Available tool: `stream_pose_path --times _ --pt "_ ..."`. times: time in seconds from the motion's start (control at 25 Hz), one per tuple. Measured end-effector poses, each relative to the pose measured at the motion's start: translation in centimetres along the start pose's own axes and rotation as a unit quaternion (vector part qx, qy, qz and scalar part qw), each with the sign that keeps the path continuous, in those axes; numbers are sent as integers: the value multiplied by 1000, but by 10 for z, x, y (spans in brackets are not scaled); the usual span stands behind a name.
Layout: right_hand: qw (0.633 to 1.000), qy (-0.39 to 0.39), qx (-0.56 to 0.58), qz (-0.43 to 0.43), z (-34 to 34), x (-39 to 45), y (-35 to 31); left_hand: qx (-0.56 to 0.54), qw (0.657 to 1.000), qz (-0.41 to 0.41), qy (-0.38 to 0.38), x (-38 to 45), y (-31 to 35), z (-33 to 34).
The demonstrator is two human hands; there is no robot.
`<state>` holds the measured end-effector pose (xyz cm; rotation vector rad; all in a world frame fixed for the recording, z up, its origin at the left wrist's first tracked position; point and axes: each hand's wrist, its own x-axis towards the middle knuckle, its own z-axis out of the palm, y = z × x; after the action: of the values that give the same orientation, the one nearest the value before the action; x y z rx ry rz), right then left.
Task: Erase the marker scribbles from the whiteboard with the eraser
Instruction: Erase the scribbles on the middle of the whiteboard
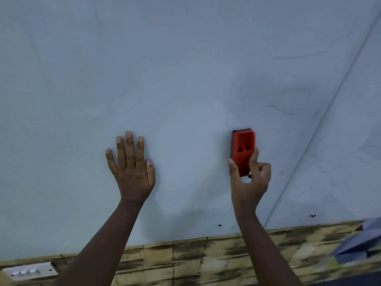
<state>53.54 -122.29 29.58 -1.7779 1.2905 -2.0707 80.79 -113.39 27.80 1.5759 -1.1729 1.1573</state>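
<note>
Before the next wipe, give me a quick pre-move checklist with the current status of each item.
1. Grip on eraser: ok, right hand pinches its lower end.
2. Eraser pad on whiteboard: cannot tell; the pad side faces away from the camera.
3. Left hand clear of the wipe path: ok, flat on the board, well left of the eraser.
4. Marks left to erase: not ok, faint scribbles remain above and right of the eraser.
5. Area around the left hand: ok, no clear marks visible.
</note>
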Motion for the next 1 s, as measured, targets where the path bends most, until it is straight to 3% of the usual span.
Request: stream_pose_path --times 0.12,0.28,0.44,0.52,0.64,0.72,0.84,1.0 --pt "992 -86 -28 -87 15 -48 3 6 1000 12 -4 -12 -2 3" --pt "942 -207 -133 -227 23 -122 44 14 1000 24 -6 -27 -6 6" --pt "915 -267 -163 -254 15 -154 67 18 999 33 -15 -37 -9 5" --pt "933 -247 -152 -212 10 -139 61 24 999 41 -22 -44 -13 5" --pt "994 -81 -70 -23 5 -87 47 27 998 49 -29 -54 -15 4" --pt "998 -9 -6 60 6 -65 43 24 998 47 -35 -59 -15 4" --pt "998 -24 -8 51 11 -85 42 20 998 42 -46 -69 -16 3" --pt "986 -136 -84 -42 21 -162 59 21 996 42 -72 -83 -19 1"
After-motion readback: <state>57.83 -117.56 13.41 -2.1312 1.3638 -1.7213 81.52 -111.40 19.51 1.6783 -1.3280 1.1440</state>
